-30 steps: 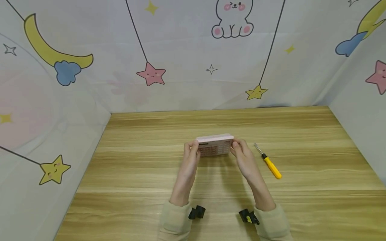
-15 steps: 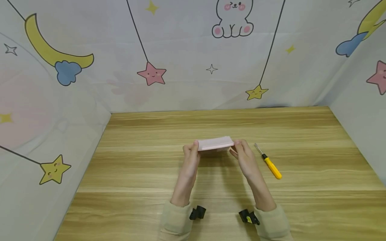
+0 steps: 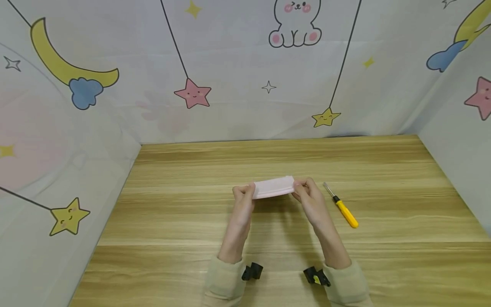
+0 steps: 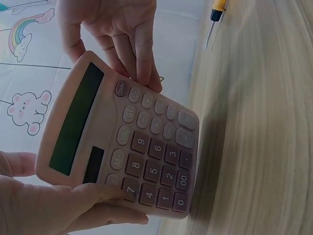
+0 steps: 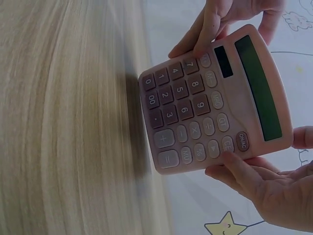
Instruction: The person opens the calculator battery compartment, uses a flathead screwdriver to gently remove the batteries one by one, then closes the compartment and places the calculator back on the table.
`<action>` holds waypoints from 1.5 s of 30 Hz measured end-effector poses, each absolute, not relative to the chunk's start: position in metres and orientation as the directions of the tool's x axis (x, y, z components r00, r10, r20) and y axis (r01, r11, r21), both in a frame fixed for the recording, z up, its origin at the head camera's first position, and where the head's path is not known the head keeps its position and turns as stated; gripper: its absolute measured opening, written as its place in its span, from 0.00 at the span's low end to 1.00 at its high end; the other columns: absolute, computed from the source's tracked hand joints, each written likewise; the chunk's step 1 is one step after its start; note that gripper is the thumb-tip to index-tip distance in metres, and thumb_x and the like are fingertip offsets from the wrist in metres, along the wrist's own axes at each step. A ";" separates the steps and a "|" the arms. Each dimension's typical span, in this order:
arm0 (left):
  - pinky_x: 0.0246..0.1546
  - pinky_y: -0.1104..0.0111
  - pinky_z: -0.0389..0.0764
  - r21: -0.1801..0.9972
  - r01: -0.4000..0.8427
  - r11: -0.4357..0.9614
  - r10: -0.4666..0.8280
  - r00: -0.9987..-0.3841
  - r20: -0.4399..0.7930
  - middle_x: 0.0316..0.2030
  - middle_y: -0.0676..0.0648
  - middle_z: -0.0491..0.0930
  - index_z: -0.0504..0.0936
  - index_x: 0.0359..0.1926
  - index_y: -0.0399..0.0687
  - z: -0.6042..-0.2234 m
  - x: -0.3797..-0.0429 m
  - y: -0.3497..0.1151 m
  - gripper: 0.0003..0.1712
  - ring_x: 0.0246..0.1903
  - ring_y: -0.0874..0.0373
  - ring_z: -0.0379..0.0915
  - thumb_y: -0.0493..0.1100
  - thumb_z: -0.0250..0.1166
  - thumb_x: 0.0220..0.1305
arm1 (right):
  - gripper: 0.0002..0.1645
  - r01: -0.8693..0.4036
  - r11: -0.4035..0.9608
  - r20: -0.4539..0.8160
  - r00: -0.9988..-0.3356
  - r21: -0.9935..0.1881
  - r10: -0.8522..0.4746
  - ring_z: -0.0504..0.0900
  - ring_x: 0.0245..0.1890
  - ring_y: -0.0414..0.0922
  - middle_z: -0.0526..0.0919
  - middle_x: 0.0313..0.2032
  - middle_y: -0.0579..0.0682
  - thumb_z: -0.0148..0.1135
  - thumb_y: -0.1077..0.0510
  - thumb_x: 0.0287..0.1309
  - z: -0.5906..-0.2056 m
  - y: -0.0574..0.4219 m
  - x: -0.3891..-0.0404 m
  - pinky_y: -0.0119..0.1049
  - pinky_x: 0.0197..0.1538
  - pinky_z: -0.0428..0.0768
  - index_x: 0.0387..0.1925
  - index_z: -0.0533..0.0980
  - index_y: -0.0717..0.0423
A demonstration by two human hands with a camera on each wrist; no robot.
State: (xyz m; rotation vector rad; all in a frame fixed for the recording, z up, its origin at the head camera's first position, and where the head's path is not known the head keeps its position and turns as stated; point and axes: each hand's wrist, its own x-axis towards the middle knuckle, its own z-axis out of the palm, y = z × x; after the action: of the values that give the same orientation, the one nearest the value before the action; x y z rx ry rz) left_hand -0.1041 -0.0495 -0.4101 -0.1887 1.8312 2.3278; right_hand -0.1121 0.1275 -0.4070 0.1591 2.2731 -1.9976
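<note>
A pink calculator (image 3: 274, 187) is held over the table between both hands, its back edge tipped up toward the head camera. Its keys and dark display face the wrist cameras, so in the left wrist view the calculator's front (image 4: 122, 142) shows fully. My left hand (image 3: 242, 204) grips one side, with fingers lying on the face near the 7 key. On the opposite side my right hand (image 3: 312, 202) holds the edge by the display end, its fingertips close to the ON/AC and CE keys in the right wrist view.
A screwdriver (image 3: 341, 206) with a yellow handle lies on the wooden table (image 3: 172, 221), just right of the right hand. White cloth (image 3: 238, 115) printed with stars, moons and a bear stands behind the table and along both sides.
The calculator has tilted between the hands: its keys faced the head camera a second ago, and now its pale edge and back side show there. The screwdriver has stayed put.
</note>
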 end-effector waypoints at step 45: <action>0.73 0.51 0.43 0.961 -0.275 0.012 0.099 -0.956 -0.275 0.74 0.31 0.38 0.41 0.73 0.29 -0.424 -0.111 -0.058 0.37 0.75 0.41 0.33 0.31 0.42 0.65 | 0.21 0.156 0.369 -0.192 -0.979 -0.916 -0.064 0.75 0.59 0.62 0.74 0.58 0.71 0.63 0.62 0.58 -0.417 0.130 -0.113 0.46 0.56 0.79 0.50 0.68 0.67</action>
State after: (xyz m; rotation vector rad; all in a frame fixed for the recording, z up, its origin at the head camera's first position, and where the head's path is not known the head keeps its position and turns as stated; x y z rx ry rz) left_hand -0.1106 -0.0576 -0.4239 -0.1831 2.0258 2.0296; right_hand -0.1127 0.1304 -0.4171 0.0828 2.4316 -1.6607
